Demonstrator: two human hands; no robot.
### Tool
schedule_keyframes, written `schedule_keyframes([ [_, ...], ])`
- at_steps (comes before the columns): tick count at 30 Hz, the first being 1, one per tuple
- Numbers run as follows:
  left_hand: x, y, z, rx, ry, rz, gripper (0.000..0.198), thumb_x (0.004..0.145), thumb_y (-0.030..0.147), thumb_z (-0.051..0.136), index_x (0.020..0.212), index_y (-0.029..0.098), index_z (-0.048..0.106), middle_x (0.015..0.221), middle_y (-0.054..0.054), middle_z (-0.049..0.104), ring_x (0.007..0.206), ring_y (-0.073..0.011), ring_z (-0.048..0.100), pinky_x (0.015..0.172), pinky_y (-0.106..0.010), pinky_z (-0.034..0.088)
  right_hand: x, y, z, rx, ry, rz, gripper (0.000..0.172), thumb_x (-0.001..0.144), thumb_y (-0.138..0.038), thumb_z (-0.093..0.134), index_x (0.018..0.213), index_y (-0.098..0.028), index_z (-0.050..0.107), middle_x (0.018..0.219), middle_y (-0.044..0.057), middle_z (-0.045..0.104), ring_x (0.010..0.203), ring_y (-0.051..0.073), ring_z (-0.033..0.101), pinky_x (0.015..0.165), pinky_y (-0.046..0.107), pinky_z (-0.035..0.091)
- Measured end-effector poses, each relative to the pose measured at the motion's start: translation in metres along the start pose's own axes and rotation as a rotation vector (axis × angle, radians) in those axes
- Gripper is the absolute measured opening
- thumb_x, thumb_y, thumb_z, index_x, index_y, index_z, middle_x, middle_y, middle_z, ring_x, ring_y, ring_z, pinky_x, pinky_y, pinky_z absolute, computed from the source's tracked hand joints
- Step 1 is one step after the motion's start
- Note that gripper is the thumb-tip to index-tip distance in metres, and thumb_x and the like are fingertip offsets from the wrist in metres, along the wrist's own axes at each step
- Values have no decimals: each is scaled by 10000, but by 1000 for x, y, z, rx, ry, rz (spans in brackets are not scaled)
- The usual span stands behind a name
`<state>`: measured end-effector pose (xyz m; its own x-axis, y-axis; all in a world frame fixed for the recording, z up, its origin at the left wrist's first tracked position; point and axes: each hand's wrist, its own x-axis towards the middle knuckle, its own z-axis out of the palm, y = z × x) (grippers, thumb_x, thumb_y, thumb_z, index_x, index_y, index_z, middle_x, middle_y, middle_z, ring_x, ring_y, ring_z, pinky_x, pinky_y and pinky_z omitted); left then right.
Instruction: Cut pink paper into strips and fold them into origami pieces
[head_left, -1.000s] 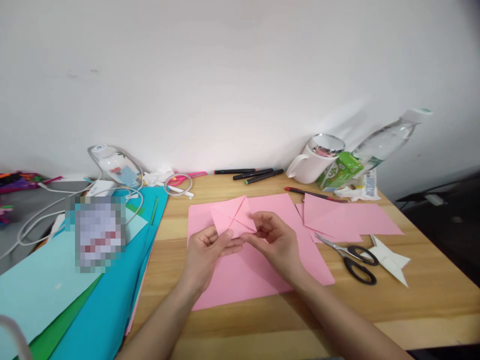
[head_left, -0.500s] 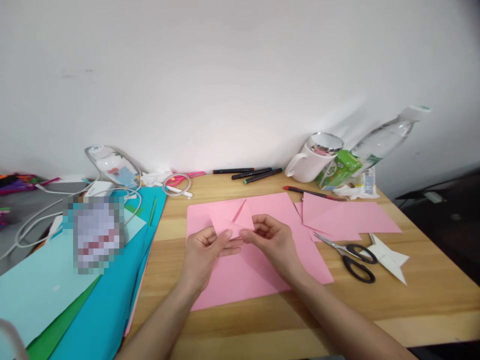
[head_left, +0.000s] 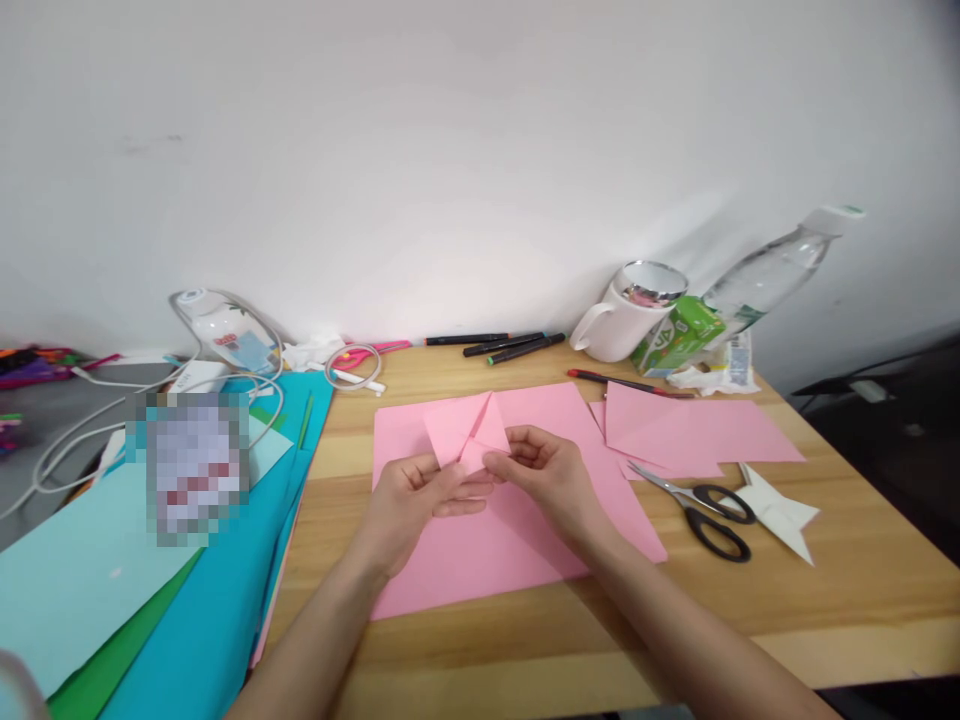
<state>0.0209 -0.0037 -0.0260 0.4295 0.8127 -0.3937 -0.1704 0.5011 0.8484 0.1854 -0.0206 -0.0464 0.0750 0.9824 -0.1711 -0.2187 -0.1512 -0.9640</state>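
Folded pink paper (head_left: 466, 432) — pinched between both hands (head_left: 480, 485).

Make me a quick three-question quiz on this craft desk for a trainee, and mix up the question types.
1. True or false: the left hand and the right hand both grip the folded pink paper with their fingers.
2. Which thing lies right beside the scissors? A) white paper star B) stapler C) glue stick
3. Fill in: the scissors' handles are ____ in colour.
Key: 1 true; 2 A; 3 black.
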Motion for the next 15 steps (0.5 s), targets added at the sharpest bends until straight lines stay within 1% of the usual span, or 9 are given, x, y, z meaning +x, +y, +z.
schedule_keyframes([
  [2,-1,-1,-1,35,-10,16,284,699,281,697,907,88,682,917,-152,715,876,-283,668,768,-395,542,0,0,0,0,-14,3,259,614,-294,752,801,-152,643,731,37,679,665,156,622,641,279,501],
  [6,0,-4,-2,54,-16,28,299,730,295,667,959,103,683,961,-154,705,892,-278,664,784,-403,534,0,-2,0,-3,-27,20,263,620,-324,742,799,-155,648,729,39,684,658,163,628,637,288,506],
  [11,2,-5,-2,32,-11,20,315,730,295,670,981,104,678,965,-160,701,876,-280,669,778,-410,536,0,-2,0,20,-26,27,298,598,-324,764,809,-147,651,726,38,687,645,156,624,632,284,508],
  [15,2,-4,-2,26,-7,37,314,740,293,661,989,102,674,972,-161,699,891,-279,665,781,-397,538,0,0,-1,39,-24,15,275,619,-304,757,820,-149,652,740,36,691,667,150,629,647,273,508],
])
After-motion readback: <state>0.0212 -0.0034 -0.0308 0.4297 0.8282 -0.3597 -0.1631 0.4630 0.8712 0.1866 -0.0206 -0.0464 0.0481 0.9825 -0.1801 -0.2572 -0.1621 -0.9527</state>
